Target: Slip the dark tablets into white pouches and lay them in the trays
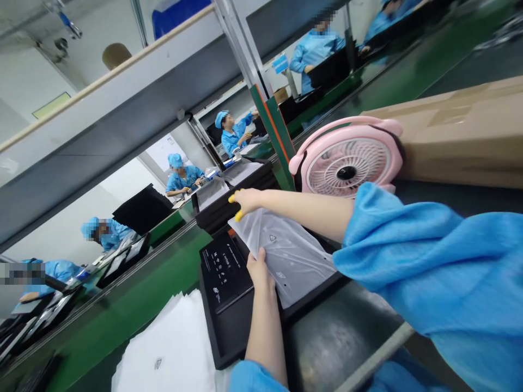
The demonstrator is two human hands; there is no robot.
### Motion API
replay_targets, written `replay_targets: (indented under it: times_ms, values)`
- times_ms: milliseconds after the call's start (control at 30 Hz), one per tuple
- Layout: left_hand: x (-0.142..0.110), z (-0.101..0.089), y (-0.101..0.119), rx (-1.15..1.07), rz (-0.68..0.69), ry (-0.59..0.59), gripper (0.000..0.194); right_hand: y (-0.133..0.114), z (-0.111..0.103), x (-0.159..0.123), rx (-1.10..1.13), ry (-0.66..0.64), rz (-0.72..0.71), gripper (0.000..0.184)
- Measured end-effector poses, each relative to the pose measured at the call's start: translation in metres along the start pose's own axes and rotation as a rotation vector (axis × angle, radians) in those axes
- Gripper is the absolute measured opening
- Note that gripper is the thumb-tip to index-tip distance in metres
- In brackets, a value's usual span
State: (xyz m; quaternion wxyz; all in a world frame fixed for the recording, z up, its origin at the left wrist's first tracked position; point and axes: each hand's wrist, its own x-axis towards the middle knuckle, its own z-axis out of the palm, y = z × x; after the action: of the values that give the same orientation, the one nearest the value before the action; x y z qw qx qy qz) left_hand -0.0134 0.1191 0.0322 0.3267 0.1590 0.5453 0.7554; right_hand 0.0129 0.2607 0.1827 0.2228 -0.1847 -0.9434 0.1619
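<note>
A frosted translucent plastic bag (300, 256) with a printed recycling mark lies over the right part of a black tray (229, 337). My left hand (260, 269) pinches the bag's near left edge, and creases spread from the thumb. At the far left corner of the bag is my right hand (248, 201), yellow covers on its fingertips, thumb and finger apart. The thumb seems to touch the bag. A flat black box (226, 272) with white printed icons sits in the tray, left of my left hand. Whether anything is inside the bag I cannot tell.
White bags or sheets (167, 348) are stacked left of the tray. A pink fan (347, 163) stands beyond my right forearm, before a long cardboard box (461, 130). Across the green belt (134, 299), several people in blue work. A metal post (249, 54) rises behind the tray.
</note>
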Motion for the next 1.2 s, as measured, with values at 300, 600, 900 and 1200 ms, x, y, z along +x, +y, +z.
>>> replay_targets:
  times_ms: [300, 600, 900, 1200]
  values:
    - [-0.006, -0.006, -0.009, 0.113, 0.024, -0.191, 0.060, 0.001, 0.011, 0.000, 0.178, -0.061, 0.072, 0.019]
    - [-0.019, -0.001, -0.008, 0.569, 0.294, -0.009, 0.066, -0.025, 0.007, 0.003, 0.319, 0.175, 0.032, 0.032]
    - [-0.056, -0.147, 0.089, 1.272, 0.560, 0.014, 0.041, -0.027, 0.039, -0.027, -0.214, -0.078, -0.214, 0.041]
    - [-0.034, -0.275, 0.088, 1.601, -0.062, 0.328, 0.022, -0.040, 0.114, 0.024, -0.375, -0.267, -0.111, 0.055]
